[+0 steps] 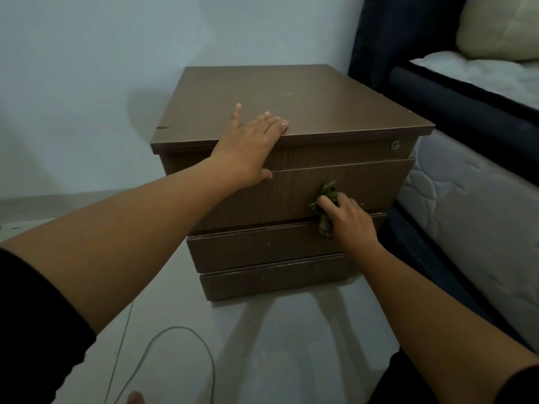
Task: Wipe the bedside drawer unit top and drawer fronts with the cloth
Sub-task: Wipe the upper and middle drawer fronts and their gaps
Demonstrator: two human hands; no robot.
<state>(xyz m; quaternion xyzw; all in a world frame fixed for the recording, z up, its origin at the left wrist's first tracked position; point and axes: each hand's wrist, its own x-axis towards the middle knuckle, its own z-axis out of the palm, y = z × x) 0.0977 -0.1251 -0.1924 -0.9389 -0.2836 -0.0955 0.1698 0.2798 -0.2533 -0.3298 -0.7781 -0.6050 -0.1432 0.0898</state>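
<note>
The brown wooden drawer unit (306,97) stands on the floor against the wall, with several drawer fronts facing me. My left hand (250,144) lies flat over the front edge of its top, fingers straight on the surface and thumb down on the upper drawer front. My right hand (350,220) grips a crumpled green cloth (326,199) and presses it against the large second drawer front (277,196), near its lower right part. A strip of the cloth hangs down over the gap to the third drawer front (256,246).
A bed with a white mattress (472,205), dark frame (437,91) and pale pillow (501,27) stands close on the right of the unit. A grey cable (180,339) loops on the pale floor in front. A small round lock (395,145) sits on the top drawer.
</note>
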